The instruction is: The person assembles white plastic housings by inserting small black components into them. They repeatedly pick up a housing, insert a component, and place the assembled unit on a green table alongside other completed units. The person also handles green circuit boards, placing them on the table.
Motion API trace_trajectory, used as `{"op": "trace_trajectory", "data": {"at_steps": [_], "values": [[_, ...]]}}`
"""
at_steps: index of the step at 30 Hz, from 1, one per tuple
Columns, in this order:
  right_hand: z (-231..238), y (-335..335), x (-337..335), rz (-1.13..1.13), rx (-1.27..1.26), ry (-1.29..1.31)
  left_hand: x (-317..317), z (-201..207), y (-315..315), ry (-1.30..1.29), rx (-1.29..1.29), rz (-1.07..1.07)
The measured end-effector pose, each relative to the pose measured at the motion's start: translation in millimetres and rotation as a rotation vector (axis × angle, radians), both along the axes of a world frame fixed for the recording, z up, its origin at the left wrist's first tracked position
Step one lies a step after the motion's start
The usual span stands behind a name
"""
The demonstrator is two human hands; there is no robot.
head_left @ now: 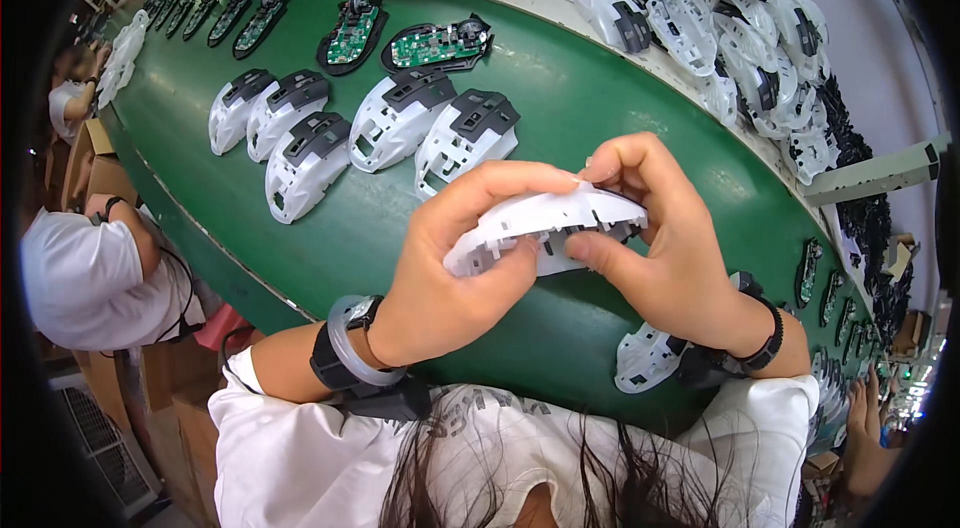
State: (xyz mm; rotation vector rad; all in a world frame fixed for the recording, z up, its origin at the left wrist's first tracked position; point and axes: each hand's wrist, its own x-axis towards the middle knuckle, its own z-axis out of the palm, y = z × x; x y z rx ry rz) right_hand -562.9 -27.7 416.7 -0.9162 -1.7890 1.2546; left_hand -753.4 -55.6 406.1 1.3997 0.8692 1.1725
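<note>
Both hands grip a white computer mouse shell (545, 215) above the green table, its hollow ribbed underside partly facing me. My left hand (445, 278) closes on its left part, thumb beneath and fingers over the top. On the other end, my right hand (668, 243) pinches the shell where a dark panel shows at the edge. Beyond the hands lie several white mouse shells (308, 175) with dark grey panels. Behind those sit two black mouse bases, one with an upright green circuit board (352, 31), the other with a sideways board (437, 46).
More mouse bases (261, 26) line the table's far left. A heap of white shells (690, 33) covers the ledge at upper right, beside a metal bar (880, 170). Another shell (645, 358) lies by my right forearm. A co-worker (95, 278) sits at left.
</note>
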Motion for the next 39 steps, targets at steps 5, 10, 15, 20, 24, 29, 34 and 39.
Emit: {"op": "trace_trajectory", "data": {"at_steps": [5,10,15,20,24,29,34,39], "values": [[9,-5,-4,-0.044,-0.186,0.069,1,4,-1,-0.052,-0.096,0.031],[11,5,-1,0.045,-0.264,0.051,0,10,-2,-0.046,-0.151,0.019],[12,5,4,0.118,-0.426,0.041,0,13,0,-0.046,-0.231,-0.063],[18,2,0,0.099,-0.344,0.013,-1,17,1,-0.072,-0.23,0.003],[16,4,-3,0.115,-0.302,-0.017,-4,19,1,-0.068,-0.295,-0.002],[7,9,-5,0.142,-0.386,-0.179,-12,8,2,0.105,-0.245,-0.006],[16,3,-5,-0.006,0.258,-0.328,-8,20,4,0.046,-0.328,-0.042],[11,-7,-10,0.012,0.046,-0.211,-11,15,3,0.018,-0.357,-0.046]]}}
